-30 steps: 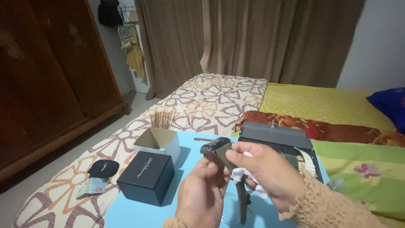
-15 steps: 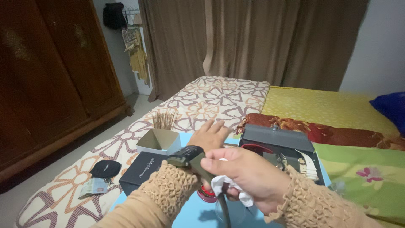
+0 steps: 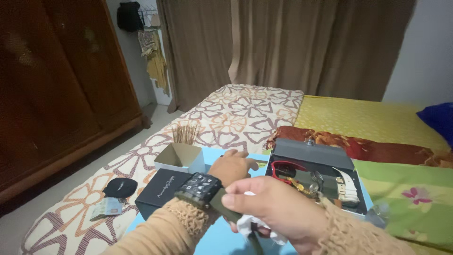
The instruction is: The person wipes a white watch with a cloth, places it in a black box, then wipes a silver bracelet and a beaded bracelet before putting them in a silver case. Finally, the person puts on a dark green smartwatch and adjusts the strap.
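Both arms wear tan knitted sleeves with lacy, openwork cuffs; the left hand (image 3: 233, 167) and right hand (image 3: 278, 212) are bare, without rings.

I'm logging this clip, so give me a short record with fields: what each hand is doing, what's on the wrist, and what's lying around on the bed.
left hand: stretched forward above the blue mat, holds nothing
left wrist: dark square watch sits on it
right hand: grips the watch strap and a white cloth
open case: holds more watches, right of the hands
black box: shut, left of the wrist
white box: open, behind the black box
pouch: dark, on the patterned bedspread
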